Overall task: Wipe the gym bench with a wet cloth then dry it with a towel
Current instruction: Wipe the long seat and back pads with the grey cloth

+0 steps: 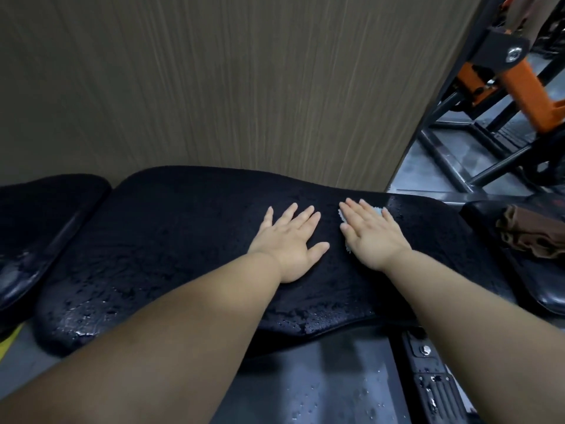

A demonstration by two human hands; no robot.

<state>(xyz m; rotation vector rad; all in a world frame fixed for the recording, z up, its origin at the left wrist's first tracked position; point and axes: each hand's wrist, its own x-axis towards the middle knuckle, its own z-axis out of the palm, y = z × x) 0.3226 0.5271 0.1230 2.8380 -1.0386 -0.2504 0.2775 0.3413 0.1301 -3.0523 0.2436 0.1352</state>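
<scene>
The black padded gym bench (183, 228) stretches across the view, its surface beaded with water. My left hand (290, 240) lies flat on the pad with fingers spread, holding nothing. Just to its right, my right hand (371, 234) presses flat on a light blue cloth (378, 211). Most of the cloth is hidden under the palm; only its edges show by my fingers and thumb. A brown towel (532, 232) lies crumpled on the neighbouring black pad (550, 289) at the far right.
A brown wood-grain wall (214, 87) stands right behind the bench. A second black pad (39, 221) sits at the left. An orange and black machine frame (519, 84) stands on the grey floor at the upper right. The bench's black base (336, 381) below is spotted with drops.
</scene>
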